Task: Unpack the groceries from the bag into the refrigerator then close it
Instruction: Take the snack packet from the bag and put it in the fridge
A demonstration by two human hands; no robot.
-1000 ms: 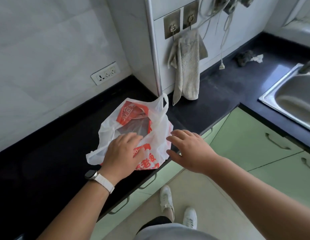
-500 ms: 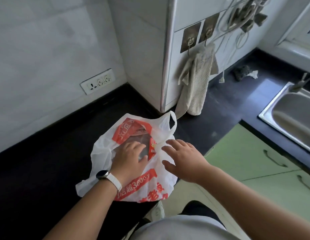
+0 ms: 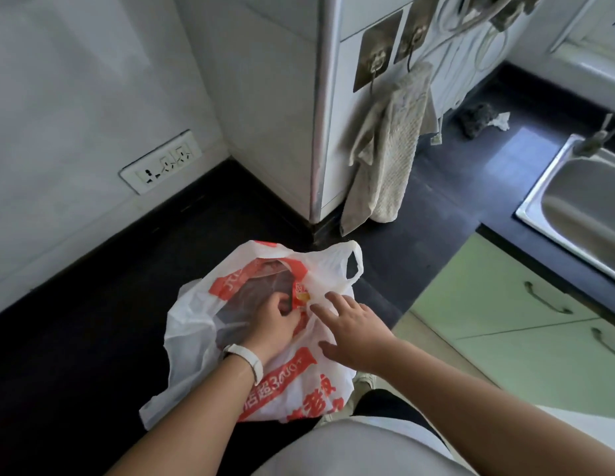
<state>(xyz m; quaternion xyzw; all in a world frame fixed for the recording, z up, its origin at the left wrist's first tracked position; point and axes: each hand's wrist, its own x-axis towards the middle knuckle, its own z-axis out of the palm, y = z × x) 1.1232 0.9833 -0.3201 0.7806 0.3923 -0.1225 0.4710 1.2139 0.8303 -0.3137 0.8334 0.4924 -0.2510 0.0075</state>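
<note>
A white plastic grocery bag (image 3: pixel 196 324) with red print lies on the black countertop (image 3: pixel 75 338) near its front edge. My left hand (image 3: pixel 270 326), with a white watch on the wrist, is inside the bag's mouth, fingers curled around dark packaged contents (image 3: pixel 261 286) seen through the plastic. My right hand (image 3: pixel 354 329) rests on the bag's right side with fingers spread, holding the plastic down beside the opening. One bag handle (image 3: pixel 354 266) sticks up at the far right of the bag. The refrigerator is not in view.
A white wall column (image 3: pixel 316 108) stands behind the bag, with a beige towel (image 3: pixel 388 156) hanging from a hook. A wall socket (image 3: pixel 161 163) is at left. A steel sink (image 3: pixel 581 207) sits at right, green cabinet drawers (image 3: pixel 505 321) below the counter edge.
My body has come closer to the counter. My left hand has gone from lying on top of the bag to reaching inside its mouth; my right hand moved onto the bag's right side.
</note>
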